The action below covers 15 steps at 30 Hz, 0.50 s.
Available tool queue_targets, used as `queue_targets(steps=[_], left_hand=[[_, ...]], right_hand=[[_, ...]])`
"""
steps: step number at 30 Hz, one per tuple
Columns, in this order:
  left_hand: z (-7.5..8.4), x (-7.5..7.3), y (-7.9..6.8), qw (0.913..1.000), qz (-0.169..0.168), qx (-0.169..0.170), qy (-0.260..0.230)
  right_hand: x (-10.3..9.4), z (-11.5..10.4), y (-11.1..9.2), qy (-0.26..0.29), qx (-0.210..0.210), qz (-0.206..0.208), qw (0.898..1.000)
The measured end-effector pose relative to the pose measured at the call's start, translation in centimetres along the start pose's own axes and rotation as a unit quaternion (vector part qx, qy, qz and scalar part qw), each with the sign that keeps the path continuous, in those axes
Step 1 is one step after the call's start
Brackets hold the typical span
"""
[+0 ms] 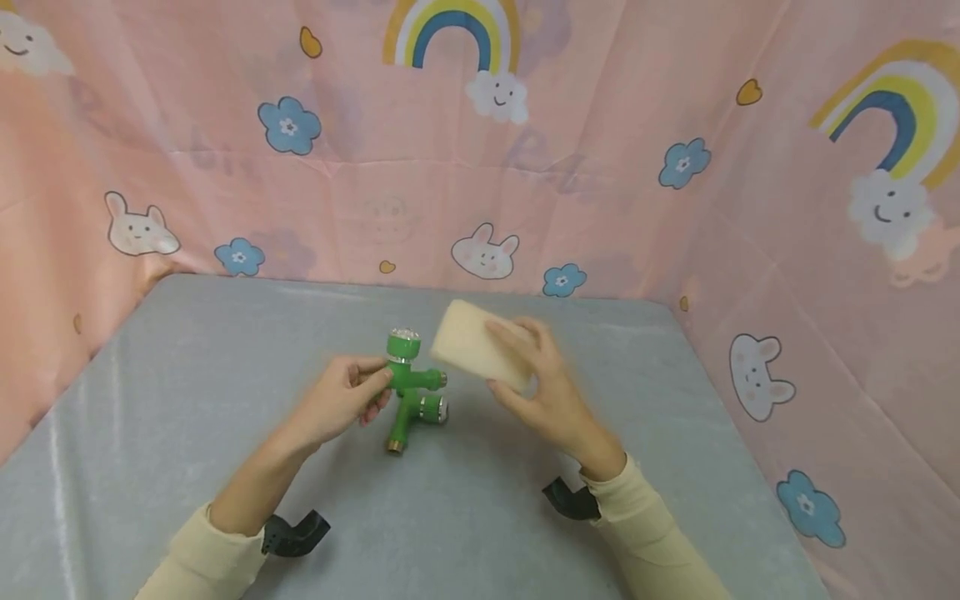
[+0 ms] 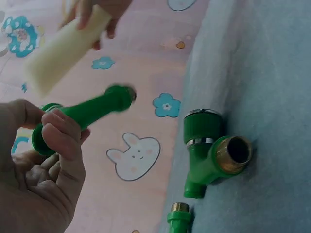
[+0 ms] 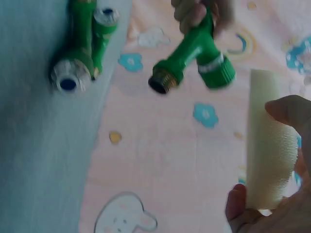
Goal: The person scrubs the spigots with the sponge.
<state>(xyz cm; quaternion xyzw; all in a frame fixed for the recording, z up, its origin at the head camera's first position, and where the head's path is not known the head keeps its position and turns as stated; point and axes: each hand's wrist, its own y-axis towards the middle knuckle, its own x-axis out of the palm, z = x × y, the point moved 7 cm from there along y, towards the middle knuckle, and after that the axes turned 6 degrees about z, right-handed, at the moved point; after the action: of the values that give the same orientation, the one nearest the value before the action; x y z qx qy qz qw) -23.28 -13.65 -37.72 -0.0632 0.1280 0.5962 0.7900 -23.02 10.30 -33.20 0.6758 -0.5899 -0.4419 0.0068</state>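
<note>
My left hand (image 1: 341, 400) pinches a green valve fitting (image 1: 405, 377) by one end, holding it above the table. The fitting has a capped knob on top and a threaded metal outlet pointing right. My right hand (image 1: 551, 396) grips a cream sponge block (image 1: 472, 342) between thumb and fingers, just right of the fitting and apart from it. Below, another green valve fitting (image 1: 405, 421) lies on the table; the left wrist view shows its brass threaded mouth (image 2: 238, 150). A further green piece with a brass end (image 2: 180, 218) is partly cut off there.
A grey cloth-covered table (image 1: 480, 517) spreads under both hands. Behind and to the sides hangs a pink printed curtain (image 1: 600, 208). Black curved pieces (image 1: 296, 533) stick out at both wrists, close to the sleeves.
</note>
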Motion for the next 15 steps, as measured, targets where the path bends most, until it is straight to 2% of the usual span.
queue_targets(steps=[3, 5, 7, 11, 15], left_hand=[[0.2, 1.2, -0.1, 0.9992, -0.022, 0.013, 0.031], [0.4, 1.4, -0.2, 0.9987, -0.017, 0.018, 0.045], [0.5, 0.8, -0.1, 0.9981, 0.008, 0.023, 0.057], [0.4, -0.9, 0.0, 0.9942, 0.070, 0.013, 0.080], [0.2, -1.6, 0.1, 0.9937, 0.089, 0.001, 0.067]], right_hand=[[1.4, -1.8, -0.4, -0.023, -0.069, 0.003, 0.997], [2.1, -2.3, -0.5, -0.049, -0.095, 0.007, 0.994], [2.2, -2.3, -0.5, -0.075, -0.101, 0.015, 0.992], [1.3, -1.5, -0.4, -0.127, -0.088, 0.034, 0.987], [0.7, -1.1, -0.3, -0.138, -0.083, 0.059, 0.985]])
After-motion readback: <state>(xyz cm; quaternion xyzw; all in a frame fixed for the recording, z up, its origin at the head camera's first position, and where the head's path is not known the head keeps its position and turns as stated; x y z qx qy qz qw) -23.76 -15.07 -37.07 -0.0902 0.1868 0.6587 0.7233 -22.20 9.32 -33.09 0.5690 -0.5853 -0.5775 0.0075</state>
